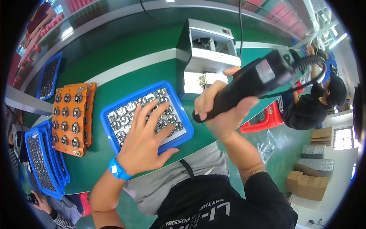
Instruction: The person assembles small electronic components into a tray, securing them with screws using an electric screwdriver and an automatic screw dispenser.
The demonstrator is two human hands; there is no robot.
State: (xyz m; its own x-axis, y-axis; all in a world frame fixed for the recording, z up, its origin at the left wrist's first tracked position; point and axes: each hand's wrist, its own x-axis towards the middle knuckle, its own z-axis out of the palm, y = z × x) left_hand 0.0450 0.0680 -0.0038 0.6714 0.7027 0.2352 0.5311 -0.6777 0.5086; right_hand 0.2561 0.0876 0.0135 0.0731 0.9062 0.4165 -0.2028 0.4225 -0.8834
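Observation:
My right hand (225, 110) is wrapped round the thick black body of a corded electric screwdriver (253, 78), raised above the right part of the table. Its coiled cable leaves the far end at the upper right, and its tip is not visible. Spread over a blue tray (105, 123), my left hand (143, 143) has its fingers stretched out on or just above shiny round metal parts (122, 111). Those parts sit in rows on a white insert, some of them hidden under the hand. A blue band is on my left wrist.
Behind the tray stands a grey metal screw feeder (207, 49). Orange fixtures (69, 122) holding round metal parts lie to the left, near stacked blue trays (61, 187). A red stool (263, 121) is at the right. Other people work at both sides.

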